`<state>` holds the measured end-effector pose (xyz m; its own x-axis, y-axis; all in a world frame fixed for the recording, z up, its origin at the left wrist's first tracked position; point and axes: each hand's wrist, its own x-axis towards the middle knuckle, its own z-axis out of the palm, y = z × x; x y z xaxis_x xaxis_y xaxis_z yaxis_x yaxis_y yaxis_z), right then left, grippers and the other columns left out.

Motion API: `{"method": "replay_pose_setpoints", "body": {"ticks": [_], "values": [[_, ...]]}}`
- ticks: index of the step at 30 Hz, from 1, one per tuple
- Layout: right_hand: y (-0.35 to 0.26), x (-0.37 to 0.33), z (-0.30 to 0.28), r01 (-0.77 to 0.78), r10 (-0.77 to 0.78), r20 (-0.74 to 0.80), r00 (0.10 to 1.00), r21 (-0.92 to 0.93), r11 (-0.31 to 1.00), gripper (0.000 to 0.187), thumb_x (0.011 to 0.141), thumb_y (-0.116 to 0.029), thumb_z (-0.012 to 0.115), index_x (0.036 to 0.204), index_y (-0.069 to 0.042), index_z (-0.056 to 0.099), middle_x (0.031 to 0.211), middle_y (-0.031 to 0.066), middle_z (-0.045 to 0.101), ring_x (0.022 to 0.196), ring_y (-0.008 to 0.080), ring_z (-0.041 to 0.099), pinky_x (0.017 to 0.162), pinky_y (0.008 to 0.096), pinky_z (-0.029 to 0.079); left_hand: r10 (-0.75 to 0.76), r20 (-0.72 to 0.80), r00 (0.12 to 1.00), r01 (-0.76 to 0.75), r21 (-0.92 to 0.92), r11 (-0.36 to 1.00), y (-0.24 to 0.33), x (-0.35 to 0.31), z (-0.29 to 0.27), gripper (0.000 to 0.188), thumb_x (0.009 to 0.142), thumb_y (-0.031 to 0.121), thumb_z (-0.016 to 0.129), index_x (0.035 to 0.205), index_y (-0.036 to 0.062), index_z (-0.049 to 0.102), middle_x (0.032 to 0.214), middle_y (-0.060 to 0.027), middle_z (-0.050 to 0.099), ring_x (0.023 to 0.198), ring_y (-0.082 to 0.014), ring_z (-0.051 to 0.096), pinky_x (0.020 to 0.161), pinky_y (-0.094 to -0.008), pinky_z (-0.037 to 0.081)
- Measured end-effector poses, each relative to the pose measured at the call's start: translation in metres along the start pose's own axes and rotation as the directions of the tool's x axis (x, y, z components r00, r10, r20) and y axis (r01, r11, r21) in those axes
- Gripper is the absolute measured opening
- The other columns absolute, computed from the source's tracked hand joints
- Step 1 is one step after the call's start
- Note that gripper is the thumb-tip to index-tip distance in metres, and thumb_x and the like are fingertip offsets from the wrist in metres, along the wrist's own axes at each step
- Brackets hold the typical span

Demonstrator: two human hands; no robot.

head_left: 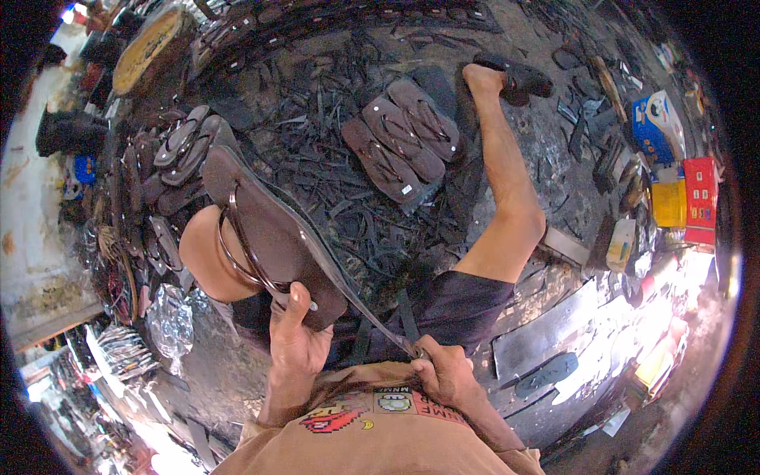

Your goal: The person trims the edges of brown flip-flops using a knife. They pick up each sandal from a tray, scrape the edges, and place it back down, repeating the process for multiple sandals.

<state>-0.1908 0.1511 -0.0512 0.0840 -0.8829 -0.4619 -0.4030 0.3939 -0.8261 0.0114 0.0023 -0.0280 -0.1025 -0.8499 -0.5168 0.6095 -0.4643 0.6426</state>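
Note:
My left hand [297,336] is closed round the heel end of a brown flip-flop [273,226], thumb on its upper face. The flip-flop tilts up over my bent left knee, its glossy brown straps facing left. A thin dark strip [368,307] runs from the sole's right edge down to my right hand [445,366]. That hand is a fist on the strip's lower end. A small shiny bit shows at the fingers; whether it is a tool I cannot make out.
Several brown flip-flops [400,134] lie in a row on the floor ahead, among heaped dark rubber offcuts [317,158]. More flip-flops [190,146] are piled at the left. A round wooden block [146,51] stands far left. Boxes [701,198] and a flat sheet [546,332] lie right.

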Motion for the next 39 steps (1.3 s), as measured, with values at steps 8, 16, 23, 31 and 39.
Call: {"method": "replay_pose_setpoints", "body": {"ticks": [8, 16, 23, 31, 39], "values": [[0.001, 0.064, 0.009, 0.215, -0.209, -0.107, 0.972, 0.047, 0.976, 0.032, 0.100, -0.040, 0.058, 0.098, -0.009, 0.053, 0.069, 0.0220, 0.060, 0.069, 0.0467, 0.062, 0.059, 0.0539, 0.046, 0.003, 0.068, 0.998, -0.012, 0.133, 0.991, -0.003, -0.004, -0.015, 0.048, 0.090, 0.018, 0.076, 0.132, 0.0070, 0.055, 0.120, -0.0075, 0.067, 0.107, -0.0252, 0.067, 0.091, -0.0428, 0.058], [-0.033, 0.126, -0.015, 0.274, -0.276, -0.092, 0.957, -0.037, 0.961, 0.027, 0.102, -0.036, 0.056, 0.103, -0.008, 0.056, 0.071, 0.0238, 0.062, 0.068, 0.0490, 0.061, 0.058, 0.0562, 0.046, -0.027, -0.011, 1.000, 0.028, 0.152, 0.988, -0.003, -0.007, -0.019, 0.064, 0.082, 0.012, 0.080, 0.138, 0.0034, 0.050, 0.124, -0.0100, 0.064, 0.112, -0.0304, 0.064, 0.096, -0.0473, 0.056], [-0.060, 0.197, -0.004, 0.362, -0.362, -0.134, 0.922, -0.029, 0.932, 0.028, 0.103, -0.038, 0.053, 0.107, -0.010, 0.059, 0.076, 0.0260, 0.064, 0.076, 0.0492, 0.063, 0.068, 0.0576, 0.048, -0.106, -0.087, 0.990, 0.126, 0.271, 0.954, 0.005, -0.025, -0.030, 0.070, 0.081, 0.012, 0.076, 0.142, 0.0020, 0.043, 0.121, -0.0148, 0.063, 0.108, -0.0336, 0.065, 0.089, -0.0508, 0.058], [-0.100, 0.366, -0.009, 0.175, -0.254, -0.333, 0.908, -0.250, 0.952, 0.027, 0.101, -0.032, 0.057, 0.107, -0.006, 0.058, 0.086, 0.0222, 0.065, 0.090, 0.0458, 0.066, 0.077, 0.0501, 0.054, -0.145, -0.185, 0.972, 0.214, 0.441, 0.872, 0.014, -0.045, -0.056, 0.084, 0.076, 0.019, 0.088, 0.141, -0.0024, 0.040, 0.119, -0.0153, 0.063, 0.105, -0.0268, 0.064, 0.086, -0.0415, 0.057], [-0.074, 0.229, -0.042, 0.322, -0.148, -0.326, 0.934, 0.583, 0.746, 0.039, 0.099, -0.039, 0.065, 0.110, -0.002, 0.068, 0.078, -0.0011, 0.063, 0.061, 0.0069, 0.055, 0.053, 0.0247, 0.042, -0.226, 0.042, 0.973, 0.057, 0.909, 0.412, 0.026, -0.015, -0.017, 0.078, 0.075, 0.024, 0.091, 0.134, -0.0026, 0.048, 0.120, -0.0102, 0.065, 0.108, -0.0178, 0.062, 0.095, -0.0335, 0.051]]}}
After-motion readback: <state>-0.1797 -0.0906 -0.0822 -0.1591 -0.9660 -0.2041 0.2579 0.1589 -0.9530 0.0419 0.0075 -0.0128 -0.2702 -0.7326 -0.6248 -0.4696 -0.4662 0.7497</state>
